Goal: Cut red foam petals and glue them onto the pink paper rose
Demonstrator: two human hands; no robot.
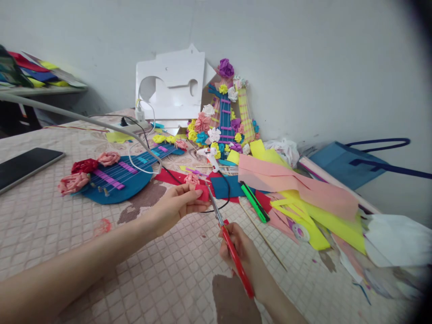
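Between the fingertips of my left hand (184, 198) is a small piece of red paper (203, 193). My right hand (241, 247) is closed around the red handles of a pair of scissors (218, 211), whose blades point up at the red paper's right edge. Whether the blades have cut into it I cannot tell. Just behind my left fingers lies a pink paper flower (191, 179). To the left rests a blue guitar-shaped craft (118, 186) with strings, purple strips, and red and pink paper flowers.
A white glue gun (209, 157) stands behind my hands, its black cord looping close by. A green cutter knife (254, 201), a thin stick (265, 236) and pink and yellow paper (297, 180) lie right. A phone (29, 166) is far left. Flower-covered crafts (225, 117) lean against the wall.
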